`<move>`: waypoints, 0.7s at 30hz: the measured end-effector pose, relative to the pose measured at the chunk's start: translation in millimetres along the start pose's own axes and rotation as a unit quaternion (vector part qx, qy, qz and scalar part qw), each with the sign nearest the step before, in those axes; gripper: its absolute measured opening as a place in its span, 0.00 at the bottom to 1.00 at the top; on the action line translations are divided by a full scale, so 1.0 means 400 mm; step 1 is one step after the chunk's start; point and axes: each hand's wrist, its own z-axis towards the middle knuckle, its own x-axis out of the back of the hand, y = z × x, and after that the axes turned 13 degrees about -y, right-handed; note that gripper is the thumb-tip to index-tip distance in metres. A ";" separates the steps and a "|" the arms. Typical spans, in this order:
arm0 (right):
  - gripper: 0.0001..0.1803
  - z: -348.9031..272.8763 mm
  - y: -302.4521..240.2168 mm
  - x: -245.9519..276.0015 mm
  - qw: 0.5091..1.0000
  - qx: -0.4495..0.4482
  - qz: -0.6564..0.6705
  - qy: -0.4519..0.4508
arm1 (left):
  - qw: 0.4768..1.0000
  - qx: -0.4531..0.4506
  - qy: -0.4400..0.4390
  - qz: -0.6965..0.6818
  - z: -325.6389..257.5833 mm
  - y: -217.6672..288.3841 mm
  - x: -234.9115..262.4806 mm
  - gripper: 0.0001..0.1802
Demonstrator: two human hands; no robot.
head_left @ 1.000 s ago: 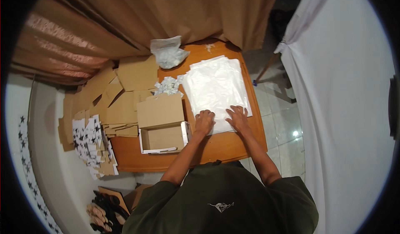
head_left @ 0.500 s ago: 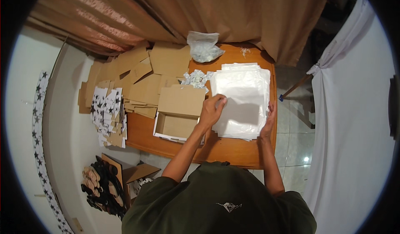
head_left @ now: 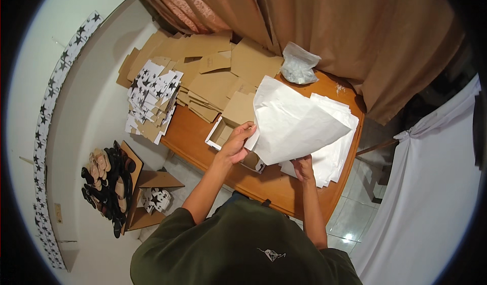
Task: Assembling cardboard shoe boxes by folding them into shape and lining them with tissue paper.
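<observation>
A large white sheet of thin paper point(head_left: 297, 120) is lifted above the table, bent and slightly curled. My left hand point(head_left: 236, 142) pinches its left edge between thumb and fingers. At the near edge my right hand point(head_left: 304, 168) has closed on the sheet, its fingers partly hidden beneath. Below and to the right lies the stack of white sheets point(head_left: 342, 150). An open cardboard box point(head_left: 238, 105) with its lid raised stands behind my left hand, partly covered by the hand and the lifted sheet.
Flattened brown cardboard point(head_left: 213, 87) is piled at the back left, beside star-printed cardboard pieces point(head_left: 152, 95). A clear plastic bag point(head_left: 299, 64) sits at the back of the wooden table point(head_left: 190, 140). Shoes point(head_left: 109, 181) lie on a stand at left. Brown curtains point(head_left: 329, 31) hang behind.
A sheet has come up off the stack and moved left, partly over the box. Both hands now hold it. The view has turned, so the table appears rotated.
</observation>
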 end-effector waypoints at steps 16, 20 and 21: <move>0.33 0.056 0.076 -0.234 0.978 0.041 -0.156 0.134 | 0.997 -0.015 0.070 -0.024 -0.127 0.155 0.416 0.30; 0.17 0.075 0.162 -0.260 0.961 0.011 -0.174 0.214 | 0.975 0.044 0.110 0.189 -0.106 0.189 0.566 0.22; 0.17 0.070 0.173 -0.267 0.957 0.019 -0.176 0.228 | 0.965 0.058 0.114 0.230 -0.099 0.193 0.593 0.20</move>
